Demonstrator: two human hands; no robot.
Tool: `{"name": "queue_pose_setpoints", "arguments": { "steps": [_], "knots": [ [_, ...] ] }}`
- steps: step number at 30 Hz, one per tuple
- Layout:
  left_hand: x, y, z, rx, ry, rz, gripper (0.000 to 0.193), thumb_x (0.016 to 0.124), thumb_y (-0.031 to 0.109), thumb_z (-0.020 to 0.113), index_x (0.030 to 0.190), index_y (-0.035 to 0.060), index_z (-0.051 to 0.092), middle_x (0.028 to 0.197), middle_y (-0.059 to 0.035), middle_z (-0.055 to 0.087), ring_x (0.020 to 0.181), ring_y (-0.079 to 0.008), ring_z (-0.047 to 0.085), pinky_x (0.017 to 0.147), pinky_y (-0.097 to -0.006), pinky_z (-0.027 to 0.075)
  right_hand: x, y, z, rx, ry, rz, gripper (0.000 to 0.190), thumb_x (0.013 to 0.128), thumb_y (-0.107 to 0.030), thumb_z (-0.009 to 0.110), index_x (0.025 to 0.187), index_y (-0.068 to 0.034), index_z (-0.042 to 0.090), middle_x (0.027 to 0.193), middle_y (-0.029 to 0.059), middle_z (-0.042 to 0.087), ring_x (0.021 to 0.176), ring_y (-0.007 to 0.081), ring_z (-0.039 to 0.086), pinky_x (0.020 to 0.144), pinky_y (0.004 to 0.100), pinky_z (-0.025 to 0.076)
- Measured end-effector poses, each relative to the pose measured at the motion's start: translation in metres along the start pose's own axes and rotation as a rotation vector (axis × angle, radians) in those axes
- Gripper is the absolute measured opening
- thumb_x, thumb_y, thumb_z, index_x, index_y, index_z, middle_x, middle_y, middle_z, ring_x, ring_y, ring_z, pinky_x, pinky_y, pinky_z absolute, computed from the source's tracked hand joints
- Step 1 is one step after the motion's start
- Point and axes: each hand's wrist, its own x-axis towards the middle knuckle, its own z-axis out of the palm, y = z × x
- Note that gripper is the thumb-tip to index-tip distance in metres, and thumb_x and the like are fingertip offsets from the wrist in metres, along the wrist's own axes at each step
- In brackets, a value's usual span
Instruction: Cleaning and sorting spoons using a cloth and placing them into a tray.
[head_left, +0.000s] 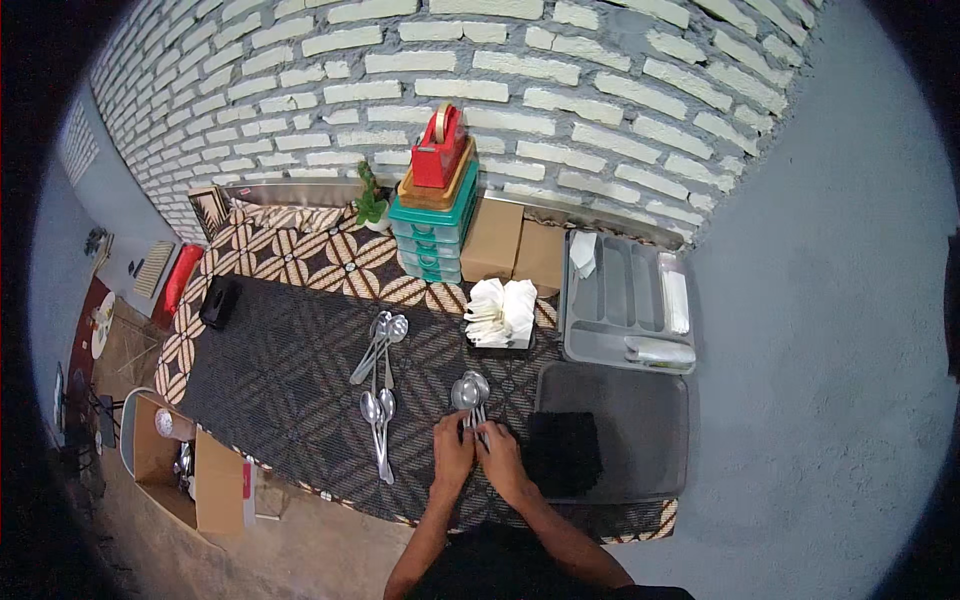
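Several metal spoons (469, 391) lie bunched in front of me, bowls pointing away. My left hand (453, 456) grips their handles from the left side. From the right, my right hand (501, 459) closes its fingers on the same handles, which are partly hidden by both hands. To the left, a second group of spoons (379, 427) rests on the dark mat, bowls away from me. Beyond it lies a bundle of ladle-like spoons (382, 341) with handles crossing. Just right of my right hand is a folded black cloth (564, 454).
The cloth lies on a grey tray (645, 442). Behind it stands a grey cutlery organizer (616, 289) with wrapped items. White napkins (501, 311) fill a black holder. Farther back are a green drawer unit (427, 232) bearing a red tape dispenser (439, 154), and cardboard boxes (491, 236).
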Motion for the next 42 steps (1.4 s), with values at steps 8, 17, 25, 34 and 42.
{"name": "queue_pose_setpoints", "arguments": {
  "steps": [8,17,25,34,42],
  "knots": [
    [-0.014,0.006,-0.004,-0.023,0.075,-0.055,0.037,0.077,-0.002,0.059,0.113,-0.0013,0.057,0.111,-0.0216,0.048,0.101,-0.0399,0.050,0.092,-0.0453,0.039,-0.002,-0.023,-0.028,-0.118,-0.152,0.212,0.021,0.086,-0.008,0.060,0.101,0.004,0.053,0.086,0.0252,0.064,0.084,0.0437,0.062,0.073,0.0490,0.048],
    [-0.021,0.034,-0.002,0.120,0.261,0.105,0.040,0.079,0.000,0.058,0.118,-0.0020,0.051,0.111,-0.0202,0.050,0.106,-0.0367,0.046,0.095,-0.0443,0.035,-0.017,-0.030,-0.070,-0.032,-0.022,0.143,0.020,0.095,-0.015,0.047,0.106,0.002,0.046,0.072,0.0191,0.064,0.065,0.0367,0.063,0.062,0.0458,0.049],
    [-0.026,0.063,0.060,-0.155,-0.245,-0.114,0.049,0.090,0.030,0.060,0.117,-0.0081,0.048,0.095,-0.0216,0.059,0.088,-0.0349,0.059,0.080,-0.0389,0.047,-0.074,0.057,-0.103,0.106,0.322,0.352,0.022,0.094,-0.015,0.047,0.112,-0.001,0.045,0.082,0.0141,0.063,0.071,0.0281,0.062,0.069,0.0423,0.048],
    [-0.019,0.058,0.056,-0.398,-0.389,-0.199,0.048,0.082,0.024,0.065,0.117,-0.0057,0.050,0.103,-0.0191,0.061,0.094,-0.0329,0.061,0.085,-0.0392,0.049,-0.068,0.026,-0.128,-0.088,0.443,0.471,0.026,0.095,-0.024,0.049,0.109,-0.002,0.049,0.090,0.0213,0.063,0.086,0.0387,0.063,0.074,0.0465,0.046],
    [-0.040,0.080,0.008,-1.196,-0.339,-0.668,0.048,0.084,0.034,0.060,0.117,0.0003,0.054,0.103,-0.0157,0.064,0.088,-0.0281,0.064,0.079,-0.0400,0.054,-0.070,-0.029,-0.106,0.034,0.205,0.073,0.016,0.099,-0.013,0.043,0.103,0.000,0.051,0.064,0.0072,0.052,0.055,0.0160,0.053,0.052,0.0328,0.042]
  ]
}}
